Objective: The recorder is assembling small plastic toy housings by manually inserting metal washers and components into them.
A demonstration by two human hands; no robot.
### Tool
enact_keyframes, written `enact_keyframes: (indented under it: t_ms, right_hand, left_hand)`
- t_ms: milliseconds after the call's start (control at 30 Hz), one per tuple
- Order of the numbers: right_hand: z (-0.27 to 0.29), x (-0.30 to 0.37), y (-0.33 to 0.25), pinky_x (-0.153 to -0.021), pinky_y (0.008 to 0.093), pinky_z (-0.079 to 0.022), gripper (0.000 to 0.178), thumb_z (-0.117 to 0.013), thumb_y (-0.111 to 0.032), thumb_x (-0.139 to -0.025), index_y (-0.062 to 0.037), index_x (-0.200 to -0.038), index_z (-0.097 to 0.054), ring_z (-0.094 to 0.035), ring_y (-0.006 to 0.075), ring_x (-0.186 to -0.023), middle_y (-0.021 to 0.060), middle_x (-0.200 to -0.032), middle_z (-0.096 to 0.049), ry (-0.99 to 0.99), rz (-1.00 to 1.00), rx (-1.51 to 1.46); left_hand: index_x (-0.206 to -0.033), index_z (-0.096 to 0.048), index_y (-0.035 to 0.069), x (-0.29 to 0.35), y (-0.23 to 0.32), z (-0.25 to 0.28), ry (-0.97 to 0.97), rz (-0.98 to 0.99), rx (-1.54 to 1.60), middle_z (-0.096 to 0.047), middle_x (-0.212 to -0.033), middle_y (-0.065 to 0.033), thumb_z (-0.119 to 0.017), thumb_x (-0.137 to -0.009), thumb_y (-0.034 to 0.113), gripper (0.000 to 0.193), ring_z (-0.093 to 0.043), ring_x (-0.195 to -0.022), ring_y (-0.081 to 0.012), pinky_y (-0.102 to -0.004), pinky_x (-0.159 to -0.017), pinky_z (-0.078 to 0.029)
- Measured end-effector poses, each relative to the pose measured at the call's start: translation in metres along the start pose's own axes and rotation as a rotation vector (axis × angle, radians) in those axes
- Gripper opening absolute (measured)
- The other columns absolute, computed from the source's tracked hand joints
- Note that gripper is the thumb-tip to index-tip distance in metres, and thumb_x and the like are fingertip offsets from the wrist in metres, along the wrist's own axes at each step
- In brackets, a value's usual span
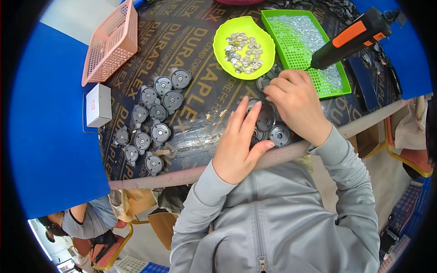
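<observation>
- Table (pixel 200 136): dark, printed top carrying the work; places below are taken from the yellow-green dish (pixel 221 34).
- Green tray (pixel 291 50): just right of the dish, perforated; its raised rim probably serves to keep loose contents together.
- Pink basket (pixel 111 50): well left of the dish, tilted in view; contents not visible.
- Power screwdriver (pixel 350 38): right of the dish, over the tray, tip angled toward the right hand; presumably parked there for short reach.
- Right hand (pixel 296 98): nearer the person than the dish, slightly right; fingers curled, tips at a grey part. Cannot tell whether it grips.
- Left hand (pixel 239 148): on the person's side of the dish; fingers extended, thumb spread, nothing visibly grasped. Over the near parts, perhaps steadying them; contact unclear.
- White box (pixel 99 105): far left of the dish.
- Grey round parts: one group (pixel 265 119) between dish and table edge, under and between the hands; another (pixel 160 132) left of the dish, seemingly set apart to free working room.
- Metal discs (pixel 250 47): inside the dish, likely contained against rolling.
- Silver pieces (pixel 314 36): in the tray, too small to identify.
</observation>
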State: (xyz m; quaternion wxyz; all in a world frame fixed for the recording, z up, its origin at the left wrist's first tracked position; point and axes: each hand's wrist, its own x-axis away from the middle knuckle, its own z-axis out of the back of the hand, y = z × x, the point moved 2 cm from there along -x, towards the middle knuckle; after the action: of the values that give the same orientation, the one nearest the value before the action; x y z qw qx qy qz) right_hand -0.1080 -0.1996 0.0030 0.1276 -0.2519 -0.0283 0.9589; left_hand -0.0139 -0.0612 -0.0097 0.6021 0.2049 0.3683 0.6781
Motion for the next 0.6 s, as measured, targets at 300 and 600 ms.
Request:
enact_keyframes:
  t_ms: [300,600]
  right_hand:
    - [0.019,-0.012,-0.019,-0.066,0.0269,-0.045,0.005,-0.058,0.001,-0.071,0.0007,-0.076,-0.06,-0.058,0.0179,-0.073,0.007,-0.077,-0.061,-0.023,-0.309,-1.087]
    - [-0.009,-0.075,0.014,-0.063,0.0347,-0.046,0.01,-0.053,-0.003,-0.075,-0.0009,-0.08,-0.061,-0.06,0.0287,-0.072,0.0137,-0.076,-0.061,0.062,-0.111,-0.349]
  left_hand:
    - [-0.119,-0.051,0.008,-0.003,0.011,0.022,0.331,-0.424,-0.44,-0.043,-0.124,-0.0182,-0.059,-0.071,0.006,0.048,-0.045,-0.113,-0.0321,-0.0457,-0.094,-0.036]
    - [-0.1,-0.055,0.001,0.013,-0.005,0.03,0.51,0.082,0.264,-0.056,-0.103,-0.012,-0.053,-0.076,-0.008,0.025,-0.061,-0.079,-0.0205,-0.0281,-0.066,-0.053]
